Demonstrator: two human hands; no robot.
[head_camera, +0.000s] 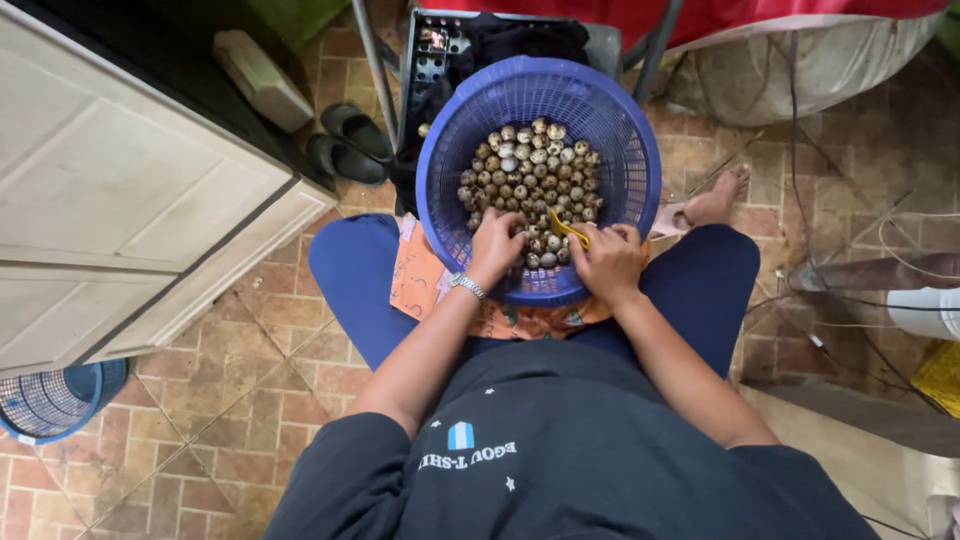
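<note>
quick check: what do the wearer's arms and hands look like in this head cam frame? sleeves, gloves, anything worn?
Both hands are bare, no gloves. The left hand has a silver metal-band wristwatch at the wrist. The right hand shows no watch or ring that I can make out. Forearms are uncovered; short dark navy T-shirt sleeves end near the elbows.

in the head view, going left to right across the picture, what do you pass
small blue basket on the floor → pale cabinet → dark slippers → left hand → yellow tool → right hand → bare foot → white container at the edge
</note>
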